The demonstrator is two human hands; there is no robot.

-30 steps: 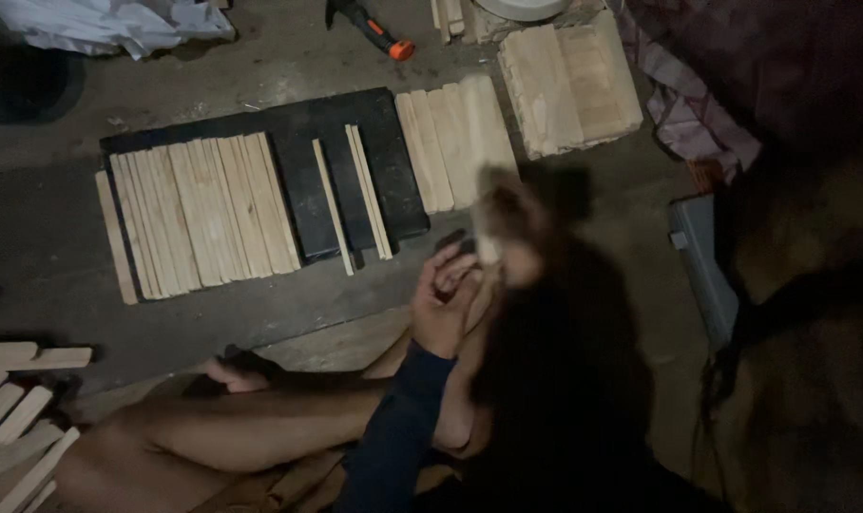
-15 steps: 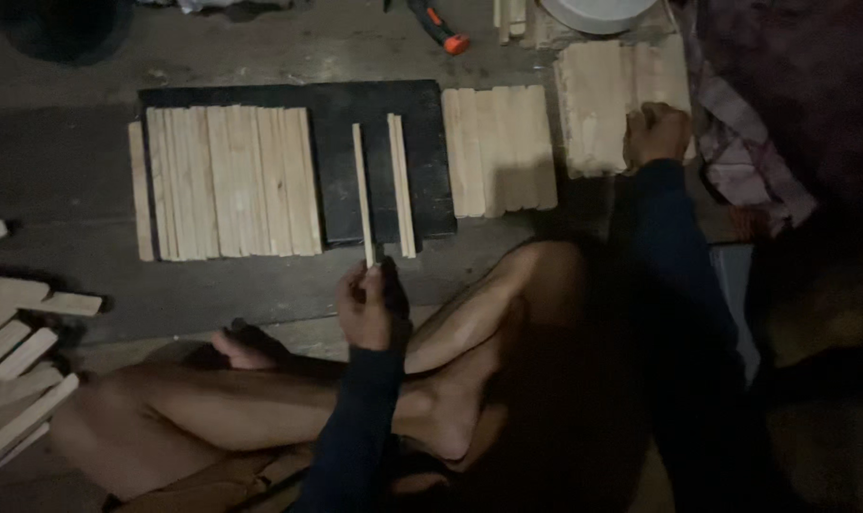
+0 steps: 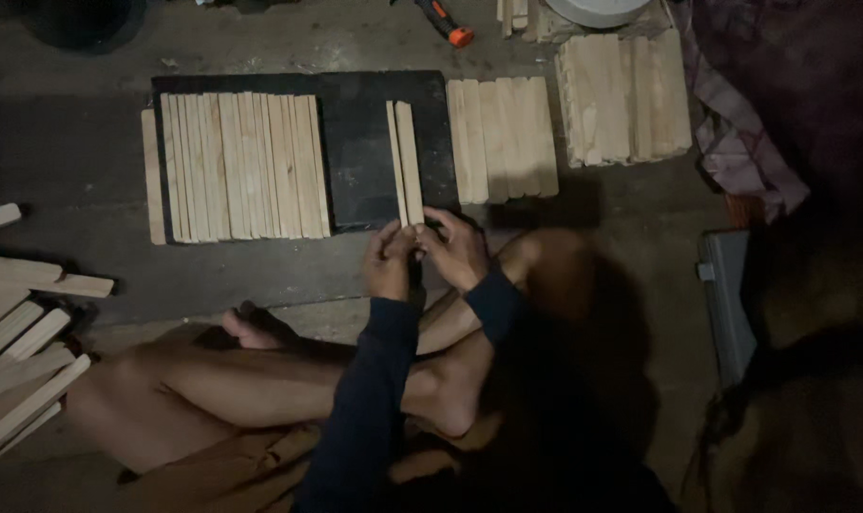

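Left hand (image 3: 390,258) and right hand (image 3: 455,249) together, fingers pinching near ends of two wooden slats (image 3: 405,161). Slats parallel, long axis running toward black board's (image 3: 360,142) far edge.

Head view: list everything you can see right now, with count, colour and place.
black mat: one, black, centre floor
pair of slats: two, pale wood, on mat, near ends at both hands
slat row: many, pale wood, mat's left part
slat group: several, pale, right of mat
wider boards: several, pale, far right
loose slats: pile, pale, left edge
tool: one, orange-black, top
cloth: one, checked, right
left hand: on slat ends
right hand: on slat ends
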